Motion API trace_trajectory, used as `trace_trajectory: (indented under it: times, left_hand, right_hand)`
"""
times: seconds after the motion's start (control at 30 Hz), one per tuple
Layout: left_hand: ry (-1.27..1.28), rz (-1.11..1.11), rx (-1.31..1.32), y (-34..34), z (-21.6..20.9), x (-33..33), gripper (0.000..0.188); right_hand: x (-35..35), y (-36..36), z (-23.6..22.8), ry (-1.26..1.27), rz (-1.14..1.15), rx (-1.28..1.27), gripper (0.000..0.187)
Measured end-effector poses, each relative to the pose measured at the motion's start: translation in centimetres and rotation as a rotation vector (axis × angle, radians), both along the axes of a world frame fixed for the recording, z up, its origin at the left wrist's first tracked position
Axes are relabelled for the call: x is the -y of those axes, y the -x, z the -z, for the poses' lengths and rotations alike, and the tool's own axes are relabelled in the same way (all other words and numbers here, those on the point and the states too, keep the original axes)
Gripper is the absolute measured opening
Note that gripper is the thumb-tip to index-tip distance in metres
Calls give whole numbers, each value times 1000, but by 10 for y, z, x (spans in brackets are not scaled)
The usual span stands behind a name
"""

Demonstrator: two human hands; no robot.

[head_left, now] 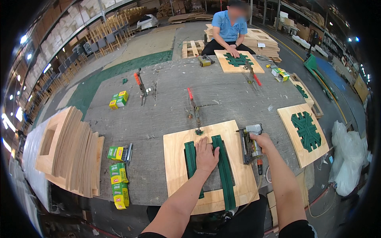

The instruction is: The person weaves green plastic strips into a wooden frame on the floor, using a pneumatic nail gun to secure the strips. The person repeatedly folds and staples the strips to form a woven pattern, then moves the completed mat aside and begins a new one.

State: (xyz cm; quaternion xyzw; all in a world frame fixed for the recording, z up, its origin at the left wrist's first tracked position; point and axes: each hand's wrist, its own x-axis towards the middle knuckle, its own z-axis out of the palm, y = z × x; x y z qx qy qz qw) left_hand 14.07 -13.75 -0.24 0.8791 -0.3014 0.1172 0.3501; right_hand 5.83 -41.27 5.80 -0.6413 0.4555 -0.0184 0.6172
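Note:
A square plywood frame (174, 174) with a cut-out middle lies at the table's near edge. Two dark green webbing straps run lengthwise over its opening, a left strap (190, 155) and a longer right strap (223, 170). My left hand (206, 156) rests flat between them, fingers stretched toward the frame's far side. In my right hand (262, 142) is a pneumatic staple gun (245, 147), held at the frame's right edge. Just beyond the frame, a red-handled toggle clamp (194, 105) reaches its far edge.
Left stand stacked plywood frames (65, 146) and green-yellow staple boxes (119, 180). At right lies a frame with woven green webbing (305, 131). Across the table a seated person (230, 27) handles another webbed frame (228, 65). More clamps (141, 85) stand on the table. An air hose hangs near my right forearm.

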Motion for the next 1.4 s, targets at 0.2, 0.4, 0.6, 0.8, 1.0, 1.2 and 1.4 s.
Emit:
trace_trajectory:
  times: [0.2, 0.4, 0.6, 0.8, 1.0, 1.2, 1.4]
  left_hand:
    - [97, 73, 26, 14, -3, 28, 29]
    - [41, 12, 75, 0, -3, -1, 26]
    - [-243, -23, -260, 50, -23, 9, 53]
    - [-434, -48, -371, 112, -43, -4, 64]
    - [-647, -22, -256, 166, -62, -13, 78]
    - [-514, -31, -399, 156, -49, -14, 83]
    - [828, -74, -1229, 137, -60, -16, 70]
  right_hand:
    - [20, 76, -4, 538, -33, 77, 45]
    - [-69, 164, -31, 264, -34, 606, 39]
    - [-115, 299, 4, 205, 140, 513, 32]
    - [-138, 327, 21, 67, 119, 438, 30]
    - [-147, 310, 18, 48, 38, 485, 32]
    - [-167, 301, 22, -14, -55, 461, 31]
    - [-171, 293, 10, -123, -24, 430, 31]
